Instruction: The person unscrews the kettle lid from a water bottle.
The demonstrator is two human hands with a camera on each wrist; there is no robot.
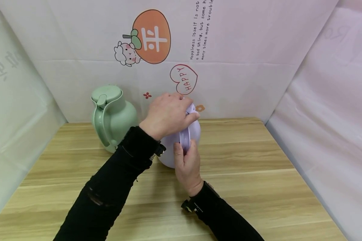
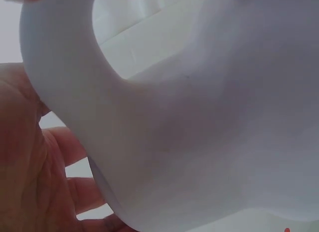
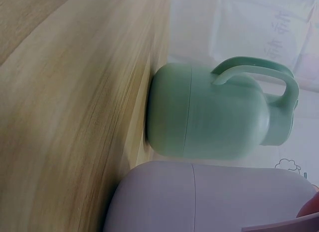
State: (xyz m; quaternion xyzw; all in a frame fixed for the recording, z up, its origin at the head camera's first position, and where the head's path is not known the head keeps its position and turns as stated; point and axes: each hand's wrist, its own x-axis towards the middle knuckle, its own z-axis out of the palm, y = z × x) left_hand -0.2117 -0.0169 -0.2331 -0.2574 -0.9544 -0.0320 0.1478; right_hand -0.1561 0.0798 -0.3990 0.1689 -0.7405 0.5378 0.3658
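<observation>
A lilac jug point(image 1: 196, 132) stands upright on the wooden table point(image 1: 244, 174), near the middle. My left hand point(image 1: 167, 113) lies over its top, fingers curled round the lid and thumb pressed on the right side. Below it, my right hand point(image 1: 187, 165) grips the jug's handle point(image 1: 184, 139), thumb along the front. The left wrist view is filled by the lilac jug point(image 2: 209, 142) and its handle point(image 2: 60, 67), with my palm point(image 2: 25, 167) beside it. The right wrist view shows the lilac jug point(image 3: 199, 197) from low down.
A pale green jug point(image 1: 114, 117) with a lid and handle stands at the back left, close to the lilac one; it also shows in the right wrist view as a green jug point(image 3: 209, 117). Printed sheets wall in the table at the back and on both sides.
</observation>
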